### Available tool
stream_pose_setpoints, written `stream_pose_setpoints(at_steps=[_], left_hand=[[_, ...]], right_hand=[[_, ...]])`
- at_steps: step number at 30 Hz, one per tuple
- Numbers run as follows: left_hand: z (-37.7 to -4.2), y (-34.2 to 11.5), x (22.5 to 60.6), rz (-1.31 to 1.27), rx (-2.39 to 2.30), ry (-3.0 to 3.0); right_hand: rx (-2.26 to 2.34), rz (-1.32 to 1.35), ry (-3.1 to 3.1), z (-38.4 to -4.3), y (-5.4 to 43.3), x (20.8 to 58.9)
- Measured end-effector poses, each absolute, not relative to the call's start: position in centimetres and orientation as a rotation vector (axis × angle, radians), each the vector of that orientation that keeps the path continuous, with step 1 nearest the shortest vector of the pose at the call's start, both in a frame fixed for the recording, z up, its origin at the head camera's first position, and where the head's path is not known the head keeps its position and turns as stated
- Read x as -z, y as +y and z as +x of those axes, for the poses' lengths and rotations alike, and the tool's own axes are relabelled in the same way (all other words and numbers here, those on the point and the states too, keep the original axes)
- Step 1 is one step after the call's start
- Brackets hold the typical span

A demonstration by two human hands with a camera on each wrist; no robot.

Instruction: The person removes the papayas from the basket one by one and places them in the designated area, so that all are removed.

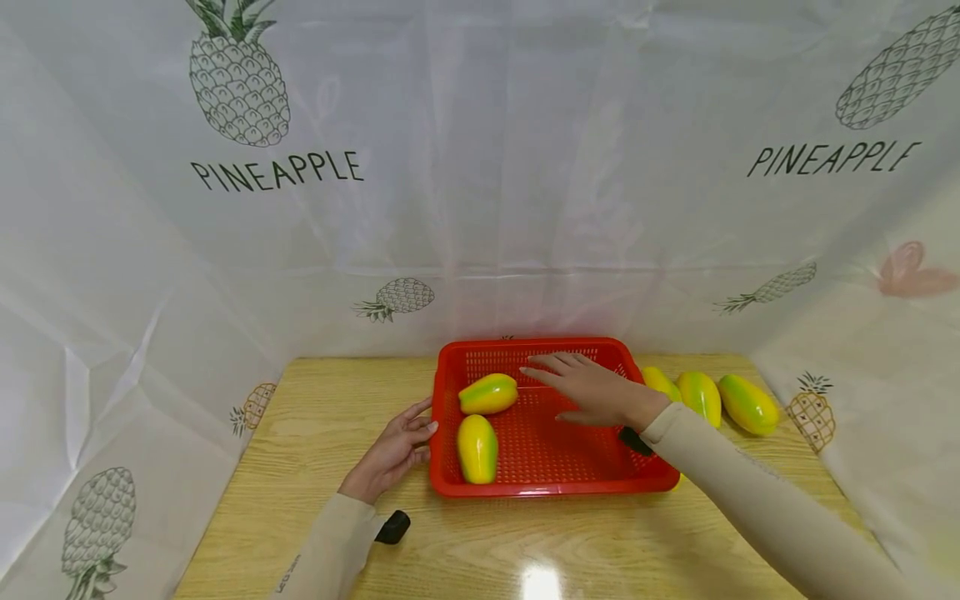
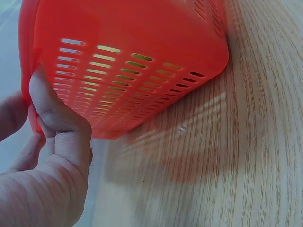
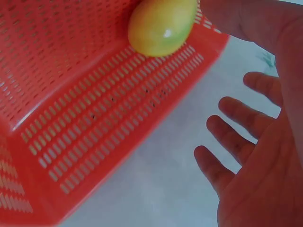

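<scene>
A red plastic basket [image 1: 555,492] with slotted walls stands on the table. My left hand [image 1: 393,450] grips its left rim; in the left wrist view, fingers [image 2: 61,111] bend against the outside of the rim. Inside the basket's left part, one yellow-green papaya [image 1: 489,394] lies near the back and another papaya [image 1: 477,450] lies near the front. Over the basket's right half, my right hand [image 1: 592,390] hovers with its fingers spread and nothing in it. The right wrist view shows that hand [image 3: 260,156] apart from the basket wall, with one papaya [image 3: 161,28] beyond.
Right of the basket lie several more papayas [image 1: 748,405], partly hidden by the basket and right forearm. The wooden table [image 1: 315,417] meets a white pineapple-print sheet [image 1: 525,208] behind and at the sides. A black object [image 1: 393,527] shows beside the left wrist.
</scene>
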State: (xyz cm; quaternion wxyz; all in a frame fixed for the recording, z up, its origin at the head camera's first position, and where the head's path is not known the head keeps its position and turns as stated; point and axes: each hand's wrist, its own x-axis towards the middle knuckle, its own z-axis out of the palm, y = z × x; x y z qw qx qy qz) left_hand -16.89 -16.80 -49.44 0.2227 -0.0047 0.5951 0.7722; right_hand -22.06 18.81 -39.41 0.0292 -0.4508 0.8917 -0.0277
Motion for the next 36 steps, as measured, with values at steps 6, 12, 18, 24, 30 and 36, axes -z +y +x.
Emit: stream_pose_setpoints(at_steps=[6,12,18,24,30,36], left_hand=[[-16.8,-16.8,49.4,-0.018,-2.136,1.640],[-16.8,-16.9,49.2,-0.022,-2.135,1.645],[-16.8,-16.8,49.0,-0.032,-2.142,1.636],[-16.8,-16.6,48.9,-0.037,-2.145,1.633],[-16.8,-16.6,49.1,-0.028,-2.134,1.637],[-16.8,-16.8,49.3,-0.025,-2.136,1.638]], right_hand=[[-0.015,-1.476,2.699,-23.0,16.5,40.4],[-0.085,-1.510,2.651,-23.9,14.6,41.1],[-0.130,-1.501,2.605,-24.8,13.0,42.1],[-0.170,-1.481,2.578,-25.6,11.7,43.3],[-0.205,-1.468,2.560,-26.1,11.0,43.9],[-0.261,-1.463,2.560,-26.4,10.4,44.5]])
